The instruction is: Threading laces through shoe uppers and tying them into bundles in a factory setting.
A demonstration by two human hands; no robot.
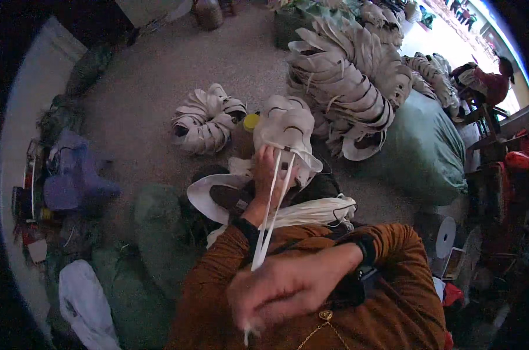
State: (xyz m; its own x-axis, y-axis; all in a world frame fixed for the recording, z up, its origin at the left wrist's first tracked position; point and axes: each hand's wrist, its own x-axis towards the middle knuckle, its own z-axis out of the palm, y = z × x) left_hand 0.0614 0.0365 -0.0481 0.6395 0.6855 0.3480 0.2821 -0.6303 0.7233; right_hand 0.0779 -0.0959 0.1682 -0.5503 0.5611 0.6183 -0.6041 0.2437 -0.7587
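Observation:
My left hand [267,181] grips a white cloth piece [285,131] shaped like a shoe upper, one of several bunched over my lap. Two strands of flat white lace [268,224] run from it, drawn tight toward my chest. My right hand [299,286], slightly blurred, is closed around the lace, and a short end pokes out below the fingers. A bundle of white laces [314,211] lies across my lap. Left of it rests another white upper-shaped piece [203,195] with a dark inside.
A ring of nested white pieces [209,119] sits on the floor [142,105], near a yellow-lidded jar [251,121]. A large stack [346,81] leans by a green sack [419,149] on the right. A purple stool [75,175] stands left; a seated person [495,81] is far right.

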